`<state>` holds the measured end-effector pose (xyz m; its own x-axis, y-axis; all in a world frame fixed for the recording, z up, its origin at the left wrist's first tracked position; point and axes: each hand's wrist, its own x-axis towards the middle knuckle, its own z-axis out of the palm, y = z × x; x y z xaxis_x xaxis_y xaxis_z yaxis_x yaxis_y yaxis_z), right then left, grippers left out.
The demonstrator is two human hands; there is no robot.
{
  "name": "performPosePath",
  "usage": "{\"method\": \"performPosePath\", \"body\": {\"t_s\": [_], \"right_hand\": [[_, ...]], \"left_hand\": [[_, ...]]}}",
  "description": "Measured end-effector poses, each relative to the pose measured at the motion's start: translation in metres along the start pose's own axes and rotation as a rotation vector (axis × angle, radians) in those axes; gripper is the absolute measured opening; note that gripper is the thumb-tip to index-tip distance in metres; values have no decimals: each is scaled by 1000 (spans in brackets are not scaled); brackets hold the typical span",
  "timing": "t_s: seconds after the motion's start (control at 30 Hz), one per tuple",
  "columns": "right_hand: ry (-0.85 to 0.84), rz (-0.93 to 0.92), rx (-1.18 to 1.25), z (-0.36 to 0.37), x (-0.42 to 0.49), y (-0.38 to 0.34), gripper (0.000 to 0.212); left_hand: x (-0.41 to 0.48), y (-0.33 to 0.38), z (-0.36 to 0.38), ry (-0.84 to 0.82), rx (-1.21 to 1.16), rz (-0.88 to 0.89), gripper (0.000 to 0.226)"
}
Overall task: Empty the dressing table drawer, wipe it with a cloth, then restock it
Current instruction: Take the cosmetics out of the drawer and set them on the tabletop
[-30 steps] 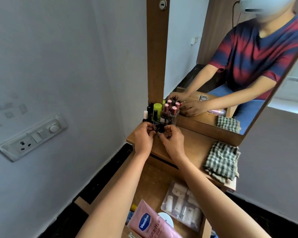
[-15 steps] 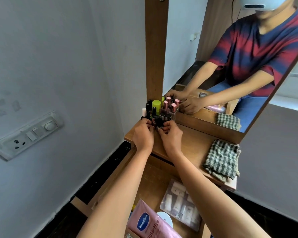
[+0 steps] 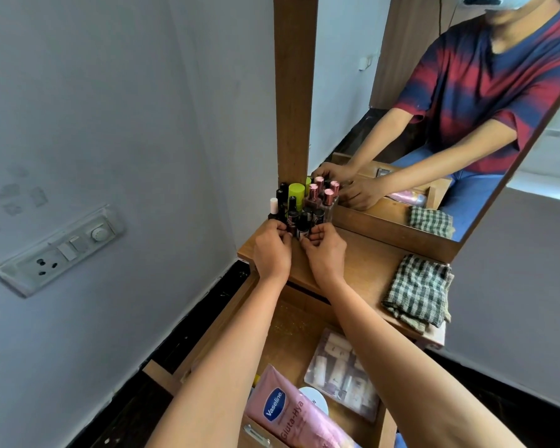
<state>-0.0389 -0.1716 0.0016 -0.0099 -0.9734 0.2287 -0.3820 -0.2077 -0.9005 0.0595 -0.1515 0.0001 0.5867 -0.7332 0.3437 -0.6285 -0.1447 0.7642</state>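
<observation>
Bottles: we see a cluster of nail-polish bottles (image 3: pixel 299 208) upright on the dressing table top (image 3: pixel 362 270), just beyond both hands.
Left hand (image 3: pixel 272 250): fingers curled, tips on the cluster's left base.
Right hand (image 3: pixel 325 253): fingers curled, pinching a front bottle.
Arms: both stretched forward over the open drawer (image 3: pixel 291 337).
Cloth (image 3: pixel 416 292): right of our right hand.
Lotion tube (image 3: pixel 291 412): in the drawer, beneath our forearms.

Far-left tabletop corner: bottle cluster (image 3: pixel 301 208) boxed by mirror post (image 3: pixel 293 92) behind and wall (image 3: pixel 110 124) left. My approach lies open only from near. Bare tabletop (image 3: pixel 362 263) right, until the checked cloth (image 3: pixel 416 292).
</observation>
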Motion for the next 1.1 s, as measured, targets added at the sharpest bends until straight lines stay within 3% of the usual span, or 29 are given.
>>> {"method": "performPosePath", "body": {"t_s": [0.27, 0.43, 0.5, 0.6, 0.7, 0.87, 1.1], "right_hand": [[-118, -20, 129, -27, -36, -5, 16], [-418, -139, 36, -47, -80, -3, 5], [-598, -80, 4, -49, -99, 0, 12], [-823, -103, -268, -50, -125, 8, 23], [-947, -78, -380, -52, -149, 12, 33], [-975, -78, -483, -55, -168, 16, 37], [-737, 54, -369, -75, -153, 22, 28]], "left_hand": [[-27, -11, -46, -65, -67, -11, 15], [-56, -35, -87, -234, 13, -58, 9], [-70, -47, -100, -330, 81, -75, 8], [-90, -63, -114, -507, 197, -56, 9], [-110, -74, -124, -701, 331, 0, 10], [-125, -81, -129, -943, 545, 102, 15], [-127, -76, -128, -1028, 624, 79, 24]]}}
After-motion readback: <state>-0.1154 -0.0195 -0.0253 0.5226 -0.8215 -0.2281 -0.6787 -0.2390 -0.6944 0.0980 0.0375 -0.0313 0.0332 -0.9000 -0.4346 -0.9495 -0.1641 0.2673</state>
